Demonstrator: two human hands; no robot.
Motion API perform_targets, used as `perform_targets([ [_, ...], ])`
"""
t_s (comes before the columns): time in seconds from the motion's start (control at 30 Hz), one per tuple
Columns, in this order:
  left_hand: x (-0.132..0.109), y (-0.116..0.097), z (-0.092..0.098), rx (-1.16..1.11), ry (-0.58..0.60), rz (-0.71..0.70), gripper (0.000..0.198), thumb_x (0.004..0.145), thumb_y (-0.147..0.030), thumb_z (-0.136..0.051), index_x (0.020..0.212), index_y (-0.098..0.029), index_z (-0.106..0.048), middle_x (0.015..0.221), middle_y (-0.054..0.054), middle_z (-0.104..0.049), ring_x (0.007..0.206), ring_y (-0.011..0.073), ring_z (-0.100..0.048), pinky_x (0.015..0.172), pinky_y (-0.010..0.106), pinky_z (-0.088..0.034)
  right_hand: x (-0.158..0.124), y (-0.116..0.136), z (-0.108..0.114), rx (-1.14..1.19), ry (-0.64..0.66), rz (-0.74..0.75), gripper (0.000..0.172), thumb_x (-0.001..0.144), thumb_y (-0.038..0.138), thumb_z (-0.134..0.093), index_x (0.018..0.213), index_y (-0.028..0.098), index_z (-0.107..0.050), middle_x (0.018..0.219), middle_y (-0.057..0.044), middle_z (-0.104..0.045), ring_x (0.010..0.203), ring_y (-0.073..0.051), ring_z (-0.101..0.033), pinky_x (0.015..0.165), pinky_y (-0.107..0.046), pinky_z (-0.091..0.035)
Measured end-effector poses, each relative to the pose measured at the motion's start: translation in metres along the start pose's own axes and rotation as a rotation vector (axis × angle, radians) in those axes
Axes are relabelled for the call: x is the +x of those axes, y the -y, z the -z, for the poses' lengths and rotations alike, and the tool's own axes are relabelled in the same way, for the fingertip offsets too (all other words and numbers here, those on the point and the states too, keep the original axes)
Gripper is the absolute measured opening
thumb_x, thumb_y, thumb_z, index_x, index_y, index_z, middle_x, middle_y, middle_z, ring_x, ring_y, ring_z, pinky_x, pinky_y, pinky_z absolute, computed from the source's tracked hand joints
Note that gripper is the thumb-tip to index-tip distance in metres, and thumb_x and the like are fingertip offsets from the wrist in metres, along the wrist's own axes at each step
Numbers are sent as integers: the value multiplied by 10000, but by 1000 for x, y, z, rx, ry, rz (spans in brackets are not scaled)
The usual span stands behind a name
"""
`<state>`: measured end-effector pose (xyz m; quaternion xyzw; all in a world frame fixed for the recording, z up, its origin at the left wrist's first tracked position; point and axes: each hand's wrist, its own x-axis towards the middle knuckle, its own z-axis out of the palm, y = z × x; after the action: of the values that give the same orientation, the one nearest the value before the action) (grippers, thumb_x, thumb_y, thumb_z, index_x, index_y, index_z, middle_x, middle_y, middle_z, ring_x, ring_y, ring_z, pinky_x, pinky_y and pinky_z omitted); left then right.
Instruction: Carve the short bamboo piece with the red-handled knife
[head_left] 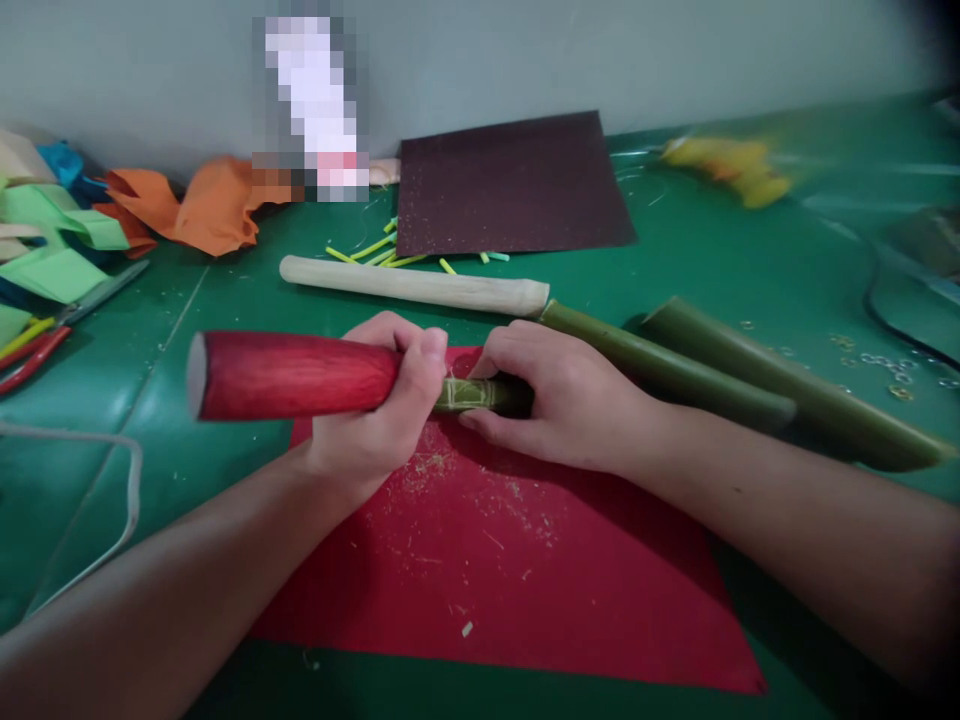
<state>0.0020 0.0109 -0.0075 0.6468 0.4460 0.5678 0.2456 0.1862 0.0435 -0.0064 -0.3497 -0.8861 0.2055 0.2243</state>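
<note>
Both hands grip a bamboo tube (300, 375) that lies level over a red sheet (540, 580). Its left part is red with a pale, flat end; the green part (469, 393) to the right carries pale scratched lines. My left hand (390, 400) is closed round the middle, thumb on top, and hides where red meets green. Around the dark right end, my right hand (559, 395) is closed, with fingers above and thumb below. Whether it also holds a small tool inside I cannot tell. Fine shavings lie on the sheet below.
Behind the hands lie a peeled pale stick (412, 285) and two green bamboo pieces (667, 365) (802, 385). A dark brown sheet (510, 190) rests near the wall. Red-handled scissors (37, 360), orange paper (217, 205), and small rings (889, 370) lie around on the green table.
</note>
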Motion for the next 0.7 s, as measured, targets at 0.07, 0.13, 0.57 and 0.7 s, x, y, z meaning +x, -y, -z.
perform_targets([
  [0.07,0,1,-3,-61,27,47,413,937,-424,-573,599,-192,-522,558,-24,-495,461,70,-434,464,238,-395,1,0,0,4,10,-25,201,788,358,-657,791,163,-606,760,-43,-582,710,-174,-499,652,-315,-367],
  [0.13,0,0,-5,-81,58,87,411,925,-427,-593,598,-190,-522,562,-20,-487,467,71,-424,458,237,-385,1,0,-1,9,16,-40,215,787,375,-653,794,166,-603,751,-38,-569,713,-177,-495,655,-318,-364],
  [0.57,3,-1,-4,-139,163,108,430,866,-519,-656,612,-178,-586,502,-35,-487,426,55,-432,423,182,-410,1,0,-2,20,-20,-51,253,769,368,-646,693,206,-468,691,10,-465,657,-140,-419,630,-296,-322],
  [0.7,6,-2,0,-154,249,80,362,850,-436,-703,621,-183,-583,531,-33,-562,448,64,-508,431,177,-426,0,1,-1,35,-4,-77,211,770,360,-640,729,199,-510,717,1,-499,673,-144,-443,633,-292,-331],
])
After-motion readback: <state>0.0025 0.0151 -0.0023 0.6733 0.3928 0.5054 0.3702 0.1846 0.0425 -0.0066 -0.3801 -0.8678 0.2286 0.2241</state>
